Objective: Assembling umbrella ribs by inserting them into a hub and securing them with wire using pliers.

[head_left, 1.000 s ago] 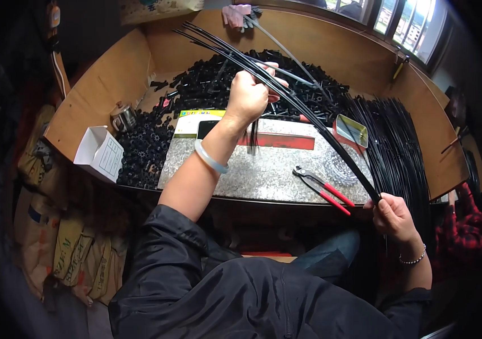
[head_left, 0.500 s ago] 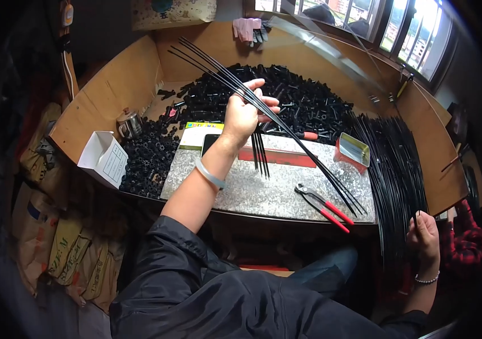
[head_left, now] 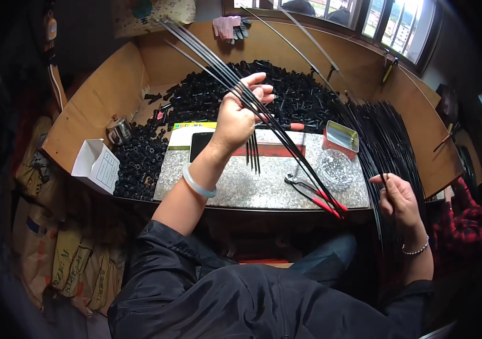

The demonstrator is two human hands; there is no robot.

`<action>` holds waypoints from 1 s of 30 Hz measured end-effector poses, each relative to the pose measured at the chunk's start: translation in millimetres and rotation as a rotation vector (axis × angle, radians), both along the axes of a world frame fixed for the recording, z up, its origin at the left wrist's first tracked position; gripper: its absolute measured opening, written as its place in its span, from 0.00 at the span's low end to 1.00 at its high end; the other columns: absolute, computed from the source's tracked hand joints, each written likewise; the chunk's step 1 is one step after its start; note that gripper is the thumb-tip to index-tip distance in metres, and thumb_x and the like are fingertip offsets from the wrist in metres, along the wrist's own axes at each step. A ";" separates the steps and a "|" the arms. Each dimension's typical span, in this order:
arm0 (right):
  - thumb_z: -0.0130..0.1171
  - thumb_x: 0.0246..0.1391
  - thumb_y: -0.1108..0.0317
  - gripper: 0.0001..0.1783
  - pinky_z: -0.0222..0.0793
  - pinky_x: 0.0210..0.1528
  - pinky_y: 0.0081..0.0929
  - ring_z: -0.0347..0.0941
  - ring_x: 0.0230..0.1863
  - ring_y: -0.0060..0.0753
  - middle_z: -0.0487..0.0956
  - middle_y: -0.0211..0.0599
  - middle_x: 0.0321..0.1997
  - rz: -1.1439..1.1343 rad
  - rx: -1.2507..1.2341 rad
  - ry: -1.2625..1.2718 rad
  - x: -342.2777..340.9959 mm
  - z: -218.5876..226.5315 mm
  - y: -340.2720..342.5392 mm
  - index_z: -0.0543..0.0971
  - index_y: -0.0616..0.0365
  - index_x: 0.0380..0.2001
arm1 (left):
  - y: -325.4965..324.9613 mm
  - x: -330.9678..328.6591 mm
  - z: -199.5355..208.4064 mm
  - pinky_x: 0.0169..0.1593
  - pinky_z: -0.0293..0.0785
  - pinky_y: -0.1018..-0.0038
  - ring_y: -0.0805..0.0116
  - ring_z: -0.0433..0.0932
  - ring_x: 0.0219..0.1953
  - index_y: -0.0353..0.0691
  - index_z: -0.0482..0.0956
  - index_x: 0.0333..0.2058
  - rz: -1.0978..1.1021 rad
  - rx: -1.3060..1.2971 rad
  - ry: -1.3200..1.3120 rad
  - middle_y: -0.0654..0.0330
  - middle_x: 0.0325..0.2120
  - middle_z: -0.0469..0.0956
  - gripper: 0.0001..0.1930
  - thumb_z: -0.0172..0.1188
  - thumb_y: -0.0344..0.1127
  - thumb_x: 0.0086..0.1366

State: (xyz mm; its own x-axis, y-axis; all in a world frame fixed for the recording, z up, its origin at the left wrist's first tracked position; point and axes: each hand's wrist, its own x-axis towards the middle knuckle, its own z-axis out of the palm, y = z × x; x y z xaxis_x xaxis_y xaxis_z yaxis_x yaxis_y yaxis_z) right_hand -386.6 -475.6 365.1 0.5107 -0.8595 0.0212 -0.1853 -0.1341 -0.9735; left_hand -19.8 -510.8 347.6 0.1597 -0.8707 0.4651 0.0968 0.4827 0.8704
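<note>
My left hand (head_left: 236, 121) is raised over the work board, its fingers curled around several thin black rods (head_left: 211, 61). They slant from the upper left down across the board, and shorter rod ends (head_left: 253, 155) hang below the hand. At the right, my right hand (head_left: 402, 200) pinches thin long rods (head_left: 286, 38) that reach up and left toward the window, with small black fittings partway along. Beside that hand lies a thick bundle of black rods (head_left: 391, 141). Red-handled pincers (head_left: 314, 196) rest on the board, partly behind the left hand's rod ends.
A speckled board (head_left: 218, 189) carries a phone (head_left: 198, 148), a clear round dish (head_left: 334, 168) and a square tin (head_left: 341, 137). Behind lies a heap of black parts (head_left: 196, 101). At left are a white box (head_left: 95, 166) and a metal mug (head_left: 118, 131). Wooden walls (head_left: 97, 90) enclose the bench.
My right hand has moved up and left, and its long rods have come into clearer view. My left hand still holds its rods, whose lower ends now cross the pincers. The view has shifted slightly.
</note>
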 end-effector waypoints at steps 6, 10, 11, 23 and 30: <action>0.40 0.66 0.63 0.17 0.51 0.16 0.10 0.57 0.11 0.12 0.66 0.23 0.12 0.133 0.059 0.029 24.6 -4.9 9.7 0.74 0.66 0.42 | 4.1 -4.0 -7.1 0.57 0.64 0.76 0.70 0.69 0.53 0.30 0.62 0.57 0.052 -0.083 -0.040 0.55 0.50 0.71 0.22 0.50 0.32 0.67; 0.42 0.65 0.63 0.18 0.50 0.18 0.10 0.57 0.12 0.11 0.66 0.22 0.13 0.200 0.123 0.023 34.3 -12.7 17.7 0.74 0.67 0.43 | 11.8 -2.5 -3.3 0.56 0.64 0.75 0.71 0.70 0.52 0.33 0.57 0.60 -0.130 -0.080 -0.035 0.56 0.51 0.71 0.24 0.50 0.31 0.67; 0.42 0.65 0.63 0.18 0.50 0.18 0.10 0.57 0.12 0.11 0.65 0.22 0.13 0.219 0.121 0.069 36.6 -11.6 19.5 0.74 0.67 0.43 | 13.5 -3.7 -4.2 0.56 0.64 0.75 0.71 0.69 0.53 0.35 0.56 0.61 -0.170 -0.099 -0.022 0.56 0.51 0.71 0.25 0.50 0.31 0.67; 0.51 0.57 0.74 0.11 0.57 0.18 0.13 0.63 0.16 0.13 0.71 0.26 0.18 0.307 0.370 0.100 28.0 -1.0 20.4 0.73 0.67 0.43 | 23.1 7.7 -2.1 0.39 0.75 0.76 0.73 0.77 0.32 0.41 0.68 0.45 -0.188 -0.165 0.220 0.60 0.34 0.76 0.10 0.53 0.32 0.65; 0.53 0.42 0.81 0.06 0.62 0.10 0.16 0.67 0.09 0.24 0.77 0.40 0.21 -0.105 0.074 -0.134 -126.0 -14.2 0.3 0.70 0.62 0.27 | 28.0 23.4 6.2 0.43 0.77 0.70 0.62 0.79 0.37 0.35 0.70 0.49 -0.154 -0.208 0.168 0.51 0.36 0.78 0.15 0.46 0.38 0.69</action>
State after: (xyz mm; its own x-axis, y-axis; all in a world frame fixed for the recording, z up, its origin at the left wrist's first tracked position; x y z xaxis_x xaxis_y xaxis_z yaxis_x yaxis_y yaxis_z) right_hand -512.6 -475.3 350.9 0.4147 -0.9098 0.0180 -0.0621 -0.0480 -0.9969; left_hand 3.5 -482.8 353.7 0.1226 -0.7798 0.6139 0.3166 0.6170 0.7205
